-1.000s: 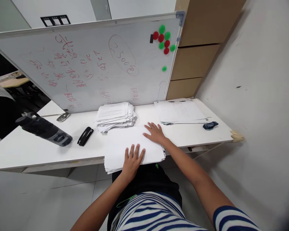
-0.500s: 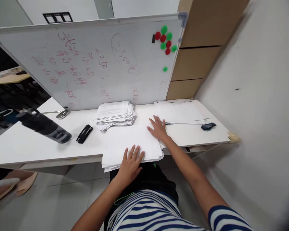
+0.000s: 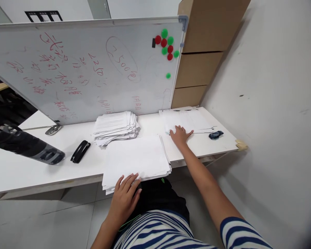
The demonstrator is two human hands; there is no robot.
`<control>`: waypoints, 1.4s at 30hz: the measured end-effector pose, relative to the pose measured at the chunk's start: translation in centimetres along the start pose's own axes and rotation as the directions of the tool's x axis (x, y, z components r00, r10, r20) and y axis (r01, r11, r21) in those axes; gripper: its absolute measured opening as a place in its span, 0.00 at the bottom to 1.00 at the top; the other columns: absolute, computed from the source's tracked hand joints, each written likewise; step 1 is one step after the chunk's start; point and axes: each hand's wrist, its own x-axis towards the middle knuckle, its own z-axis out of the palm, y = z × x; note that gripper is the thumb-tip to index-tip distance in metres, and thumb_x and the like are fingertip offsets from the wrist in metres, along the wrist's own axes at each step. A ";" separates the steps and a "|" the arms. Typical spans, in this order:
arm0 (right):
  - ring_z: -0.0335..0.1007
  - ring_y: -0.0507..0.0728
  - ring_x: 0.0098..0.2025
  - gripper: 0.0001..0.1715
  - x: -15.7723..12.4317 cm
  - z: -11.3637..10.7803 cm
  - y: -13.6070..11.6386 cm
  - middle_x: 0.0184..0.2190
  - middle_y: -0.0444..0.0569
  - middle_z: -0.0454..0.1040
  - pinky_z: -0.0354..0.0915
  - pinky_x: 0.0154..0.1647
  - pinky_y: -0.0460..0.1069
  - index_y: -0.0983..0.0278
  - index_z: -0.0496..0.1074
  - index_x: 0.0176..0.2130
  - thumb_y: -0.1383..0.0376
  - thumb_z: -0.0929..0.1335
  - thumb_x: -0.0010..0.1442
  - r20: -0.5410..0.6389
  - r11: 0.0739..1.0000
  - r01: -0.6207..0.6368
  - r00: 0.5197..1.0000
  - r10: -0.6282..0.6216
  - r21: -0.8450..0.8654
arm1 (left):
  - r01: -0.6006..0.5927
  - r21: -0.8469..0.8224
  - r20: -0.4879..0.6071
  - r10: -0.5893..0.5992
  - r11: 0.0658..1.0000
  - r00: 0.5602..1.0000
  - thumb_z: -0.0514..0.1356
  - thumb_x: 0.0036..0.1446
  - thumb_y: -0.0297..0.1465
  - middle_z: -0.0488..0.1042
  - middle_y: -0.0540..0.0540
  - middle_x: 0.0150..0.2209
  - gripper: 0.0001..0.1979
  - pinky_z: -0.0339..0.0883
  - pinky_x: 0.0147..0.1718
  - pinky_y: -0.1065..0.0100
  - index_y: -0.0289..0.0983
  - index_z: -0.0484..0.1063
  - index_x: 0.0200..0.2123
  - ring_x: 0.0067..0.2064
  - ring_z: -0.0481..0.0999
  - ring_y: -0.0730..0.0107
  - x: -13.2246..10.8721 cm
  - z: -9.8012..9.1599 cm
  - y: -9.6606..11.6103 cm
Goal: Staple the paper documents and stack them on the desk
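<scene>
In the head view a stack of white paper (image 3: 137, 154) lies at the table's front edge and overhangs it. My left hand (image 3: 125, 193) rests on the near edge of this stack, fingers stretched out and open. Farther right, my right hand (image 3: 180, 135) lies at the near edge of some flat white sheets (image 3: 189, 119), its thumb spread away from the fingers. It appears to touch those sheets and grips nothing that I can see. Behind the front stack sits a thicker, uneven pile of printed papers (image 3: 116, 126).
A black stapler (image 3: 80, 151), a dark bottle (image 3: 28, 147) and a computer mouse (image 3: 53, 129) are on the left of the white table (image 3: 75, 173). A whiteboard (image 3: 88, 79) stands behind, beside cardboard boxes (image 3: 199, 69). A small dark object (image 3: 216, 135) lies at right.
My right hand has left the front stack's right edge and moved right to the flat sheets. My left hand has slid back toward the stack's near edge. The view has shifted right.
</scene>
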 end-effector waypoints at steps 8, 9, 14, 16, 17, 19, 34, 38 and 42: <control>0.69 0.64 0.49 0.29 1.6 -1.2 1.3 0.40 0.54 0.81 0.26 0.67 0.69 0.63 0.73 0.56 0.70 0.54 0.66 -0.016 0.994 0.070 0.997 -0.071 -0.081 | 0.071 -0.029 -0.031 -0.072 0.997 0.997 0.57 0.63 0.30 0.72 0.45 0.60 0.24 0.53 0.66 0.54 0.47 0.65 0.62 0.60 0.71 0.61 -0.8 0.1 -0.8; 0.69 0.64 0.49 0.30 1.8 -1.1 1.5 0.41 0.55 0.80 0.28 0.67 0.69 0.64 0.71 0.59 0.72 0.54 0.64 -0.027 0.996 0.049 0.998 -0.051 -0.068 | 0.088 -0.013 -0.037 -0.088 0.996 0.995 0.57 0.63 0.31 0.71 0.45 0.61 0.23 0.52 0.65 0.54 0.46 0.65 0.61 0.60 0.71 0.60 -1.0 0.1 -1.3; 0.57 0.68 0.63 0.31 2.3 -0.4 2.3 0.61 0.56 0.68 0.33 0.65 0.74 0.59 0.68 0.61 0.67 0.58 0.61 -0.044 0.996 -0.091 0.995 0.091 0.010 | 0.254 0.054 -0.069 -0.250 0.966 0.966 0.57 0.64 0.35 0.71 0.42 0.61 0.19 0.52 0.64 0.50 0.44 0.69 0.57 0.63 0.68 0.54 -0.9 0.2 -6.2; 0.44 0.71 0.70 0.31 2.6 -0.2 2.4 0.69 0.56 0.56 0.32 0.64 0.76 0.58 0.65 0.63 0.60 0.59 0.63 0.013 0.993 -0.119 0.993 0.119 -0.007 | 0.360 0.044 -0.112 -0.354 0.932 0.929 0.56 0.64 0.37 0.71 0.41 0.60 0.18 0.54 0.63 0.49 0.42 0.71 0.55 0.63 0.67 0.52 -0.4 0.4 -8.9; 0.38 0.72 0.71 0.33 2.8 -0.2 2.5 0.71 0.57 0.50 0.31 0.64 0.77 0.59 0.62 0.65 0.56 0.60 0.63 0.054 0.991 -0.134 0.989 0.135 -0.018 | 0.416 0.031 -0.139 -0.408 0.909 0.902 0.55 0.64 0.39 0.72 0.40 0.59 0.18 0.55 0.63 0.49 0.41 0.72 0.54 0.62 0.67 0.52 -0.1 0.5 -10.3; 0.32 0.73 0.73 0.40 3.1 -0.1 2.6 0.73 0.60 0.44 0.30 0.64 0.77 0.61 0.56 0.69 0.49 0.60 0.63 0.137 0.987 -0.154 0.978 0.158 -0.038 | 0.510 -0.034 -0.192 -0.506 0.860 0.841 0.54 0.65 0.41 0.72 0.38 0.58 0.19 0.57 0.62 0.50 0.38 0.73 0.52 0.62 0.67 0.52 0.5 1.1 -12.6; 0.40 0.70 0.72 0.30 3.8 -0.1 2.3 0.73 0.56 0.48 0.31 0.64 0.77 0.55 0.60 0.67 0.61 0.58 0.68 0.178 0.996 -0.091 0.980 0.094 -0.025 | 0.752 -0.260 -0.164 -0.795 0.605 0.583 0.54 0.61 0.44 0.76 0.43 0.53 0.22 0.61 0.58 0.53 0.42 0.73 0.54 0.56 0.73 0.54 0.2 2.5 -14.8; 0.51 0.69 0.69 0.26 4.1 -0.2 1.8 0.68 0.58 0.59 0.26 0.65 0.76 0.58 0.70 0.61 0.59 0.55 0.71 0.126 0.995 -0.085 0.988 0.091 -0.051 | 0.724 -0.235 -0.182 -0.761 0.649 0.623 0.53 0.62 0.43 0.77 0.44 0.53 0.20 0.59 0.59 0.53 0.42 0.73 0.52 0.56 0.73 0.54 0.3 2.6 -14.6; 0.53 0.69 0.67 0.30 3.9 -0.3 1.6 0.64 0.63 0.65 0.24 0.66 0.74 0.67 0.72 0.57 0.58 0.53 0.72 0.053 0.997 -0.074 0.996 0.075 -0.018 | 0.738 -0.230 -0.177 -0.773 0.635 0.610 0.53 0.62 0.43 0.77 0.43 0.53 0.20 0.60 0.59 0.52 0.42 0.74 0.51 0.56 0.73 0.53 0.3 2.7 -14.6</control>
